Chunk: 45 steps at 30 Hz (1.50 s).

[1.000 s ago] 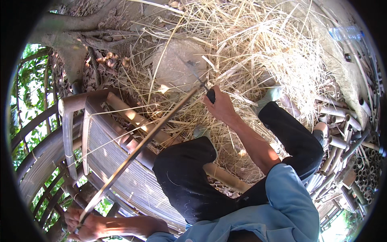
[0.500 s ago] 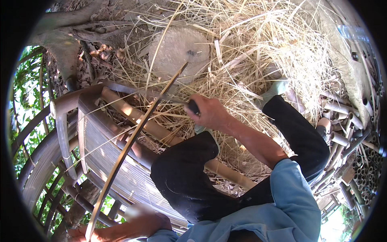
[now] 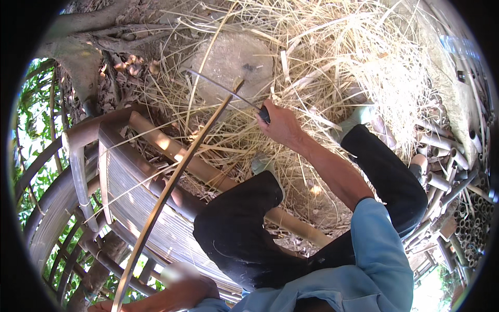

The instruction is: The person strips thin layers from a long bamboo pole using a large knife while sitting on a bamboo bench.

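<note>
My right hand is closed round the black handle of a knife. Its thin blade points to the far left and crosses the far end of a long bamboo strip. Whether blade and strip touch I cannot tell. The strip runs slantwise from the lower left up to a round, flat-topped wood block, its tip over the block's near part. At the bottom left edge my left hand grips the strip's near end; most of its fingers are cut off by the frame.
A heap of pale shavings covers the ground beyond my feet. On my left stands a slatted bamboo bench, with a thick bamboo pole beside it. Cut bamboo tubes are stacked on the right. Tree roots lie far left.
My right hand has moved up and slightly right with the knife. The blade, low and blurred before, now lies farther up, near the strip's tip. The strip has barely shifted.
</note>
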{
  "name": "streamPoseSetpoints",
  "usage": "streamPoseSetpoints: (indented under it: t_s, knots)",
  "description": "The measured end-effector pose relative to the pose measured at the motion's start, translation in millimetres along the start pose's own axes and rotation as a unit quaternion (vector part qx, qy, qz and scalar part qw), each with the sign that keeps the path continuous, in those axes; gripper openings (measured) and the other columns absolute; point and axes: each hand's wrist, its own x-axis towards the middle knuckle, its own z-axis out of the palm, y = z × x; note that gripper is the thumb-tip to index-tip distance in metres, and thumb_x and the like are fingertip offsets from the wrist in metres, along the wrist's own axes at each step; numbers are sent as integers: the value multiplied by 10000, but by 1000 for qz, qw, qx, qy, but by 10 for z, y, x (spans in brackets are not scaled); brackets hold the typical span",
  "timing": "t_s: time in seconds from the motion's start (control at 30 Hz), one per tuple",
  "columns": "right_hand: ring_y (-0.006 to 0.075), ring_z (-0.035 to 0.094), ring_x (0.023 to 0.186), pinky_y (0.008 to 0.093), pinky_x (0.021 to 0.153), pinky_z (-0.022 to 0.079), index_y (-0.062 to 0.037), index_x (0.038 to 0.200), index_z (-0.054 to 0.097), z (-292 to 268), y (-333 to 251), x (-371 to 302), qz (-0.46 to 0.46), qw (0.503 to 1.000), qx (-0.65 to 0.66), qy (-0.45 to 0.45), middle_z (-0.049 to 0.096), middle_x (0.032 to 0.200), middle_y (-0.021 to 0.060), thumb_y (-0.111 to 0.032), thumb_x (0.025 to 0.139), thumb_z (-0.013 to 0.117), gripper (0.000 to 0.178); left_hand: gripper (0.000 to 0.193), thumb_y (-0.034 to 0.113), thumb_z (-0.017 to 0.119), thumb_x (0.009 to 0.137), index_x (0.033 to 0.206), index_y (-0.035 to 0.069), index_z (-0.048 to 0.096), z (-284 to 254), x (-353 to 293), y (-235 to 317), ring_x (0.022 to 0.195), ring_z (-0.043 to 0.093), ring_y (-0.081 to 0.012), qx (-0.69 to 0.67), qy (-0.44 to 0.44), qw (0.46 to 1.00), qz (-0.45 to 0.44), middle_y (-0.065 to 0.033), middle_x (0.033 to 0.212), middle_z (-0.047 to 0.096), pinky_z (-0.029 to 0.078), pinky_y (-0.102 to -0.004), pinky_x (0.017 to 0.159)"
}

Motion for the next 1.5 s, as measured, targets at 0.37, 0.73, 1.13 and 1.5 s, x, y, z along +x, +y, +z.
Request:
streamPoseSetpoints:
  t_s: [0.37,0.73,1.13,1.5]
  knots:
    - [406,691,705,519,647,543,4,1114,472,-70,90,34,104,994,1,-43,667,777,238,-258,945,631,350,368,406,453,964,692,173,371,36,-6,-28,498,299,-113,-21,-15,1000,4,33,604,333,277,-287,500]
    - [334,659,591,429,523,548,-7,1091,483,108,-298,-261,-62,989,114,63,619,731,181,-280,979,604,319,349,381,477,938,681,184,349,103,8,-103,508,274,-120,-49,-26,998,1,32,613,315,250,-299,512]
    - [366,678,657,489,584,539,-13,1181,484,194,180,-38,85,995,48,35,628,754,225,-272,962,619,366,340,354,504,911,669,196,324,24,49,-95,518,246,-129,-81,-19,996,-38,31,622,295,222,-312,525]
    - [115,531,432,269,374,418,-53,1061,584,-59,-107,-29,258,864,425,81,679,768,78,-422,1021,593,372,420,454,463,923,653,167,317,-1214,293,-68,521,198,-116,-201,160,938,-233,24,627,263,173,-316,481]
